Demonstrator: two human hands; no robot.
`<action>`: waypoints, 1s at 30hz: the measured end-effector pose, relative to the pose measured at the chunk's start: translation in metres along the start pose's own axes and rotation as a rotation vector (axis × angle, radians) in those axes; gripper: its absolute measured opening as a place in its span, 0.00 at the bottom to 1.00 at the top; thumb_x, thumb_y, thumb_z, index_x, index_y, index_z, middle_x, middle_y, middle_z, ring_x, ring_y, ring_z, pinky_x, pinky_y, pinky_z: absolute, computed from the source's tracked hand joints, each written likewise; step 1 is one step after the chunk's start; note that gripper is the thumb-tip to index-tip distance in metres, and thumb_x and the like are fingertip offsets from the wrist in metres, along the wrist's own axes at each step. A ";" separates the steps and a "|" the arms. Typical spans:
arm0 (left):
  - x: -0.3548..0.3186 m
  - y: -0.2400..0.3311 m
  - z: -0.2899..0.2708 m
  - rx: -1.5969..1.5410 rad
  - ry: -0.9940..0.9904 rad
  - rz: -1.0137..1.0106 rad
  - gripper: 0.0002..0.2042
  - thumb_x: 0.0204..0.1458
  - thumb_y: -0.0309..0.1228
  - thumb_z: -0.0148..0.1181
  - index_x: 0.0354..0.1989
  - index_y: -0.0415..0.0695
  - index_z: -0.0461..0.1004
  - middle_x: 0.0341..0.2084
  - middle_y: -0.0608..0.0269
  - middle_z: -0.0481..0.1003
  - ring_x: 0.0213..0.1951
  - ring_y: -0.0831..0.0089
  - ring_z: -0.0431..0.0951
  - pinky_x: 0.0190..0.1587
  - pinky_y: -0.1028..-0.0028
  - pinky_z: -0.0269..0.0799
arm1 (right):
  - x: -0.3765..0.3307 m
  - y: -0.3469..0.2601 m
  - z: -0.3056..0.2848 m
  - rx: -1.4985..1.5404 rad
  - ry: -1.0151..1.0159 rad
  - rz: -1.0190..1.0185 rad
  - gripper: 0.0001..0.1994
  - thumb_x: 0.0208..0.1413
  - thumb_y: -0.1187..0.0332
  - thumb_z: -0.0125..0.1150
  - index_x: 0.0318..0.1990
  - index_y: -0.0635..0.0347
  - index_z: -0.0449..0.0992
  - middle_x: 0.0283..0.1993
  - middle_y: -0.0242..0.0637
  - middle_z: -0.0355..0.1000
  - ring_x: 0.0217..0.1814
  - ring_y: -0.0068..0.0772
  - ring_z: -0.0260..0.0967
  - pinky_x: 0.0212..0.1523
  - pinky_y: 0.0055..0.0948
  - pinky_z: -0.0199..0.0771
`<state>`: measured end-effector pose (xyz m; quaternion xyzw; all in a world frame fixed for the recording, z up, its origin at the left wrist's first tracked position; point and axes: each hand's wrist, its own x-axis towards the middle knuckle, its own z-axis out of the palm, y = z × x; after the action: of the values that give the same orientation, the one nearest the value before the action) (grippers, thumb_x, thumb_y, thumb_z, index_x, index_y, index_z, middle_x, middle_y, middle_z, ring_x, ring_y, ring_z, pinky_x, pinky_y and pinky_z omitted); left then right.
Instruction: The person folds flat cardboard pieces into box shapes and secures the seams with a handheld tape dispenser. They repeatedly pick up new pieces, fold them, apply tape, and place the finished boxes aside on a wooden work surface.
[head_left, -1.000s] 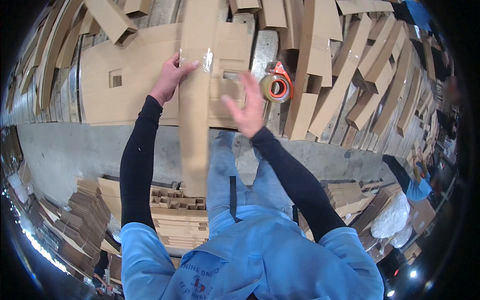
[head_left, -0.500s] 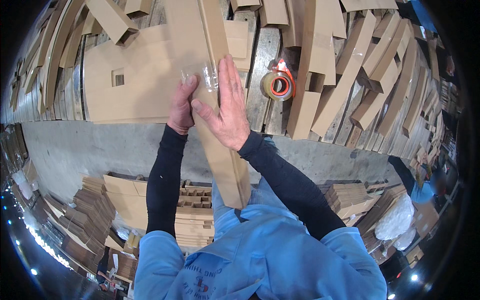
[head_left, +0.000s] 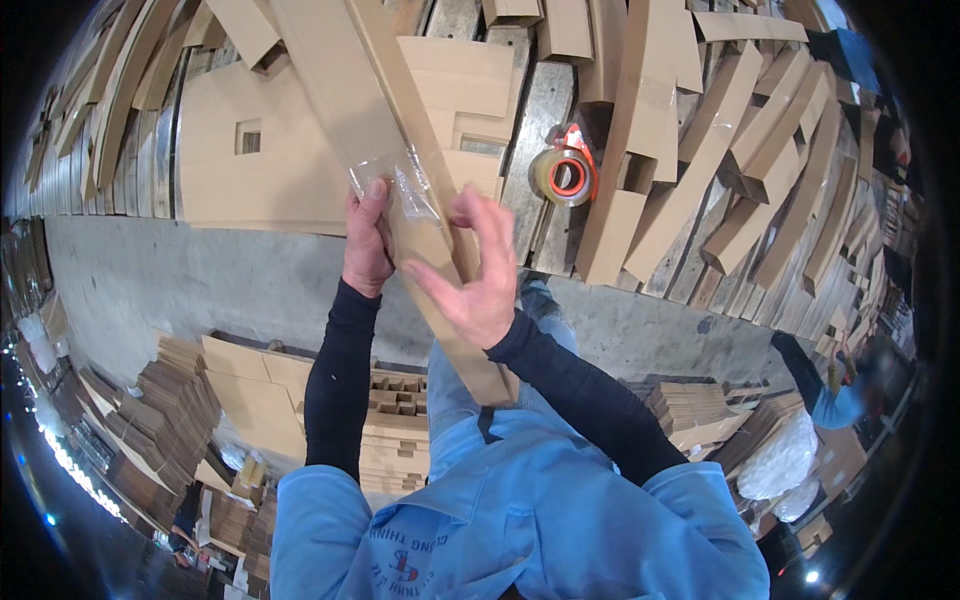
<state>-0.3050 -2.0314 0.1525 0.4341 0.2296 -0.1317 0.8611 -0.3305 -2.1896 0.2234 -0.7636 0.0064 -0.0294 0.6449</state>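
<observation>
A long, narrow folded cardboard box [head_left: 330,85] runs from my waist up across the pallet, slanting to the upper left. Clear tape [head_left: 412,190] lies across its middle and hangs over both sides, glinting. My left hand [head_left: 369,235] grips the box's left edge, thumb on top beside the tape, the other fingers mostly hidden beneath. On the other side, my right hand [head_left: 475,275] hovers over the box with thumb and bent fingers apart, slightly blurred; whether it touches the box I cannot tell. A tape roll in an orange-red dispenser [head_left: 566,174] lies on the slats to its right.
Flat cardboard sheets [head_left: 225,180] with cut-outs lie under the box on the wooden pallet [head_left: 545,100]. Several long cardboard boxes [head_left: 690,160] crowd the right side; more stand at the far left. Cardboard stacks [head_left: 170,410] sit behind me. Another person [head_left: 845,395] is at far right.
The box has swung, its far end moving left. My right hand has gone from lying flat along its right edge to bent, lifted fingers lower down. My left hand still grips it.
</observation>
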 end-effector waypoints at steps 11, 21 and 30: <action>-0.021 -0.002 0.066 0.227 0.207 0.427 0.25 0.54 0.36 0.72 0.54 0.37 0.67 0.46 0.60 0.74 0.47 0.74 0.74 0.52 0.72 0.70 | 0.038 -0.002 -0.020 -0.030 0.057 0.042 0.06 0.51 0.78 0.70 0.37 0.64 0.83 0.36 0.37 0.75 0.35 0.27 0.74 0.37 0.27 0.74; -0.031 -0.030 0.081 0.242 0.385 0.622 0.29 0.53 0.42 0.73 0.55 0.38 0.66 0.46 0.62 0.72 0.46 0.74 0.72 0.51 0.72 0.70 | 0.021 -0.011 -0.028 -0.155 -0.027 -0.201 0.09 0.47 0.77 0.71 0.38 0.60 0.82 0.35 0.39 0.76 0.36 0.40 0.75 0.39 0.32 0.74; -0.050 -0.071 0.056 -0.161 0.382 0.473 0.30 0.60 0.51 0.59 0.59 0.39 0.63 0.49 0.58 0.70 0.49 0.69 0.71 0.53 0.68 0.68 | -0.015 -0.031 -0.035 0.051 -0.257 -0.138 0.19 0.45 0.75 0.73 0.48 0.60 0.80 0.44 0.39 0.75 0.42 0.37 0.74 0.48 0.36 0.72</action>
<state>-0.3627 -2.1169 0.1585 0.4227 0.2898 0.1747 0.8407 -0.3480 -2.2179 0.2594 -0.7432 -0.1296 0.0241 0.6559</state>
